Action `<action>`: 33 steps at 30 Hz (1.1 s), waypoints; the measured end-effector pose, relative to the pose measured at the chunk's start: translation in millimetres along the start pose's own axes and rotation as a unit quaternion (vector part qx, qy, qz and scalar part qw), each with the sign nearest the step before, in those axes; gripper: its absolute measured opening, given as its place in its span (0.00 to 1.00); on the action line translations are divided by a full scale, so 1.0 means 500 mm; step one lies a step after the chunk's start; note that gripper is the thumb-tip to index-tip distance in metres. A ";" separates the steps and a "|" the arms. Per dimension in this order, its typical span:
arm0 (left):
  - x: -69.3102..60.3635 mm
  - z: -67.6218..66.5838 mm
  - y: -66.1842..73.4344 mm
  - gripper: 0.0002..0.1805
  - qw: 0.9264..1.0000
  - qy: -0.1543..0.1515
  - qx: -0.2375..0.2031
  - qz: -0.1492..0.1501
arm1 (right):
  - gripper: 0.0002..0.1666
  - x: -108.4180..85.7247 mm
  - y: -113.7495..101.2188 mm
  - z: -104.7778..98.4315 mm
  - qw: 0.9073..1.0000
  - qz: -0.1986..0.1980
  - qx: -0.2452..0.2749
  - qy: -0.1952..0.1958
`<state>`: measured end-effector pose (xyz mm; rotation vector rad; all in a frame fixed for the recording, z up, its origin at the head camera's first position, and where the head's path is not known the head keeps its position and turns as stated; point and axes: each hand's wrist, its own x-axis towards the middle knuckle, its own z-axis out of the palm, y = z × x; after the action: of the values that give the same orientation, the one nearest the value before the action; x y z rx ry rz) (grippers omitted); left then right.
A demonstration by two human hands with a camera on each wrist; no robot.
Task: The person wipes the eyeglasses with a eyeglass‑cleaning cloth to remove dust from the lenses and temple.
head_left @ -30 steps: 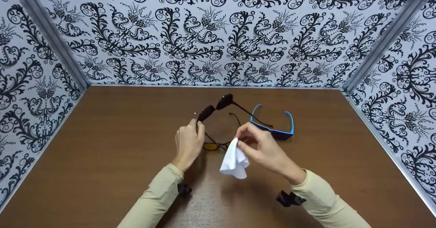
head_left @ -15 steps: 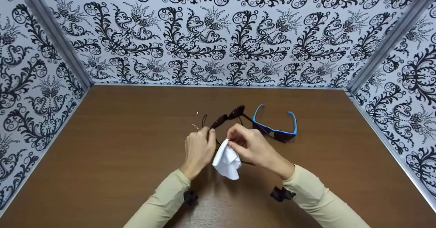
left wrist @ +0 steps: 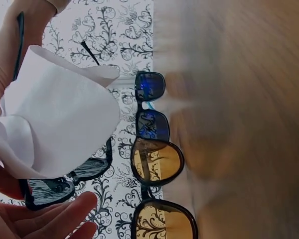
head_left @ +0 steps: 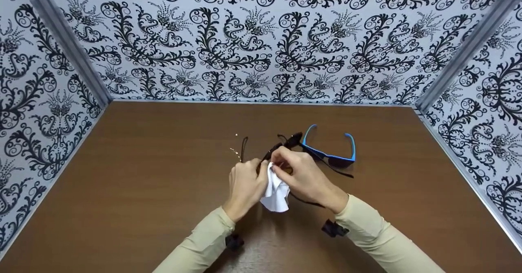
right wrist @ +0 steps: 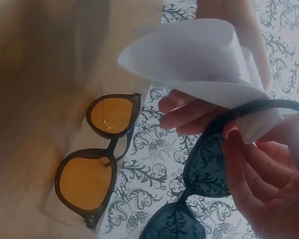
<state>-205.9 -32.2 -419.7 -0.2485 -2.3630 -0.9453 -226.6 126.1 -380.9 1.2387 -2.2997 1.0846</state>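
In the head view my left hand (head_left: 246,185) holds black sunglasses (head_left: 293,139) by one end of the frame, over the table. My right hand (head_left: 308,177) pinches a white cloth (head_left: 276,197), which hangs between the two hands against that end. From the right wrist, the cloth (right wrist: 189,55) lies at the upper corner of the dark sunglasses (right wrist: 209,164), by the temple, with the right fingertips at the near lens. In the left wrist view the cloth (left wrist: 65,109) hides part of the sunglasses (left wrist: 50,191); the left fingers (left wrist: 60,219) are below.
Orange-lensed glasses (right wrist: 87,179) stand on the table (head_left: 163,163), mostly hidden behind my hands in the head view. Beyond them sit blue-framed sunglasses (head_left: 340,161) with dark lenses, temples pointing back. Patterned walls (head_left: 261,40) enclose the back and sides.
The left hand has brought the sunglasses down and to the right, toward the cloth. The right hand has shifted slightly left, and the cloth now meets the frame by the left fingers.
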 end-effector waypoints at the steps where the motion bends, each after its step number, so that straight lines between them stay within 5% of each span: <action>1: 0.000 0.000 0.002 0.15 1.000 -0.002 0.000 -0.004 | 0.07 0.000 -0.001 0.000 1.000 -0.002 -0.010 -0.001; 11: 0.006 -0.006 0.004 0.15 1.000 -0.020 -0.012 -0.018 | 0.07 -0.005 -0.007 -0.005 0.999 0.007 -0.039 0.002; 15: 0.011 -0.011 -0.006 0.15 0.999 -0.022 -0.013 -0.030 | 0.07 -0.010 -0.006 -0.015 0.999 -0.019 -0.045 -0.017; 22: 0.022 -0.028 -0.032 0.14 0.998 -0.023 -0.028 -0.053 | 0.10 -0.029 0.006 -0.043 0.996 -0.073 -0.036 -0.047; 33: 0.047 -0.084 -0.093 0.14 0.990 -0.033 -0.057 -0.122 | 0.13 -0.046 0.025 -0.089 0.997 -0.070 -0.003 -0.011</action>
<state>-223.8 -95.7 -408.5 -0.0337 -2.4409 -1.2056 -226.9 176.9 -370.6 1.3929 -2.1929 1.0187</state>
